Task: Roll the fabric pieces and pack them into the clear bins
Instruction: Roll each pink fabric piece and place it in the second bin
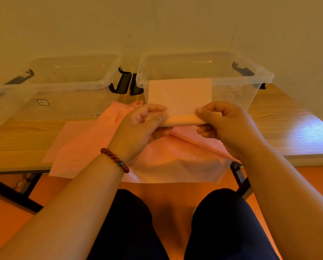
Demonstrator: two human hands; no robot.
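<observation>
Both sets of fingers [216, 107] curl round a half-rolled pink fabric piece [181, 120]. Your left hand [141, 124] and right hand [222, 124] hold its ends above the bench [280, 124], before the right clear bin [250, 85]. If you ease your grip, the roll may unwind. The sticker [43, 102] and barcode [97, 115] on the left clear bin [66, 87] are too small to read.

Wooden table [280, 128] against plain wall [157, 25], orange floor [10, 212]

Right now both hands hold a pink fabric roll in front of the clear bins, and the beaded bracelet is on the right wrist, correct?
Not quite. The head view shows the beaded bracelet on the left wrist; the left hand and right hand do grip the pink fabric roll.
</observation>
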